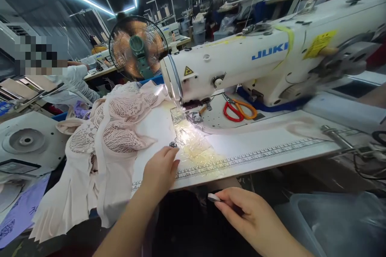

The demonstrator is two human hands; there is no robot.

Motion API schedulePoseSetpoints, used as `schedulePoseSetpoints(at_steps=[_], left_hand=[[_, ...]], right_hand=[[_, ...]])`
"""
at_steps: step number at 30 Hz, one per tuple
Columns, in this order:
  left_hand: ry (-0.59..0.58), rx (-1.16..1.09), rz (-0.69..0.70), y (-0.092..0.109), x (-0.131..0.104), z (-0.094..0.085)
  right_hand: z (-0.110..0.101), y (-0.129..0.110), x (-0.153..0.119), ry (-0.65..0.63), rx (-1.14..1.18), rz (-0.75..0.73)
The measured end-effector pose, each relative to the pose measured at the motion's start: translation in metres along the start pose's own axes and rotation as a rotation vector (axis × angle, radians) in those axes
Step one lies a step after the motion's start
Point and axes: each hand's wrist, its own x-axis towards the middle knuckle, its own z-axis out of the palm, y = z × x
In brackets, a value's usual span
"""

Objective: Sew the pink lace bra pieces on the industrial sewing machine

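Above the front edge of the white sewing table [253, 150], my left hand [161, 168] pinches a small round metal piece [173, 144], possibly a bobbin case. My right hand [247, 213], lower and beyond the table's edge, holds a small round disc [213, 197] between thumb and fingertips; it looks like a bobbin. The white sewing machine [229, 64] stands behind both hands, its lamp lighting clear tape [193, 140] on the tabletop. Red and orange handled scissors [238, 108] lie on the machine bed. Pale pink lace garments [120, 128] are piled left of my left hand.
A ruler strip [241, 158] runs along the table's front edge. A fan [138, 48] stands behind the table. At the lower right is a translucent plastic bin [334, 225]. A person in a light sleeve [80, 82] is at the far left, near another machine [27, 140].
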Motion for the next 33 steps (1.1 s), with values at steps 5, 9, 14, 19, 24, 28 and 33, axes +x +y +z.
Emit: schedulePoseSetpoints(at_steps=[5, 9, 14, 19, 24, 28, 33], left_hand=[[-0.153, 0.168, -0.002, -0.020, 0.049, -0.009], [-0.150, 0.009, 0.014, -0.025, 0.041, -0.011], [-0.132, -1.197, -0.103, -0.005, -0.014, 0.014], [-0.145, -1.761, -0.412, 0.025, -0.051, 0.048], [-0.065, -1.856, -0.485, 0.033, -0.056, 0.053], [-0.058, -1.870, -0.489, 0.034, -0.056, 0.051], [-0.054, -1.867, -0.507, 0.034, -0.058, 0.054]], right_hand=[[0.003, 0.012, -0.001, 0.002, -0.019, -0.077], [0.004, 0.015, 0.002, 0.127, -0.070, -0.179], [0.006, 0.001, 0.014, 0.409, -0.126, -0.423], [0.016, -0.006, 0.021, 0.391, -0.137, -0.551], [0.024, 0.003, 0.016, 0.312, -0.213, -0.621], [0.026, 0.006, 0.010, 0.241, -0.169, -0.635], [0.026, 0.002, 0.006, 0.221, -0.208, -0.604]])
